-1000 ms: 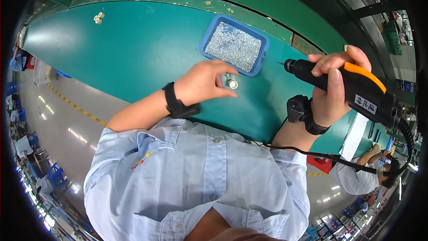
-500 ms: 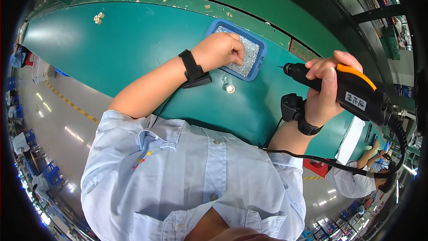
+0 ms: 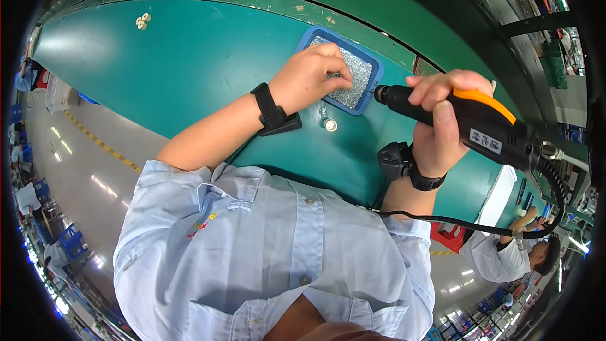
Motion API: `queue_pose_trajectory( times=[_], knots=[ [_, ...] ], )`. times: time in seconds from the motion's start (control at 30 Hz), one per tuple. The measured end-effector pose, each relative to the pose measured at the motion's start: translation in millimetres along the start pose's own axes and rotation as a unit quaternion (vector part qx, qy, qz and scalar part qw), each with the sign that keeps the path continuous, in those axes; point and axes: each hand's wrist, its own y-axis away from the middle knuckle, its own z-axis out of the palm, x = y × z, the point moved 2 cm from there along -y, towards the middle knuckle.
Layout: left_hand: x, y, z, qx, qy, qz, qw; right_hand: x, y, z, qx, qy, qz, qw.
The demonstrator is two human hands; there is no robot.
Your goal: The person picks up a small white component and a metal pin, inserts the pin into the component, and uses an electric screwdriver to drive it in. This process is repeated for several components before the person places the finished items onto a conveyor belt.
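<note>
The left hand (image 3: pixel 307 77), its grip too hidden to tell, seems to be picking shiny bits (image 3: pixel 360 74) from the tray (image 3: pixel 348 44) under it, needing a careful pinch next, while the right hand (image 3: pixel 444 127) grips the driver (image 3: pixel 475 119).

A blue tray (image 3: pixel 377 74) with rounded corners sits on the green surface (image 3: pixel 208 69), holding many small, shiny metal pieces (image 3: pixel 357 76). Just beside its near edge stands a small silvery part (image 3: pixel 330 125) with a round top. A black power screwdriver (image 3: pixel 464 120) with an orange strip slants in the air, nose toward the tray.
</note>
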Motion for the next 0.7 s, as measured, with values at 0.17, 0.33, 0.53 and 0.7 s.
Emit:
queue_pose_trajectory(
  times=[0.17,0.33,0.53,0.7],
  knots=[
    [15.0,13.3,0.9,-0.010,0.086,-0.018,0.996,-7.8,6.0,1.1,-0.010,-0.132,0.018,0.991],
    [23.0,20.9,0.7,-0.016,0.130,-0.017,0.991,-10.9,9.1,3.4,-0.034,-0.158,-0.012,0.987],
    [25.7,25.7,0.8,-0.006,0.129,-0.030,0.991,-13.6,13.5,7.2,-0.023,-0.174,0.001,0.985],
    [32.1,30.0,-0.7,0.016,0.069,0.000,0.998,-15.1,15.4,13.2,-0.046,-0.109,0.020,0.993]
  ],
)
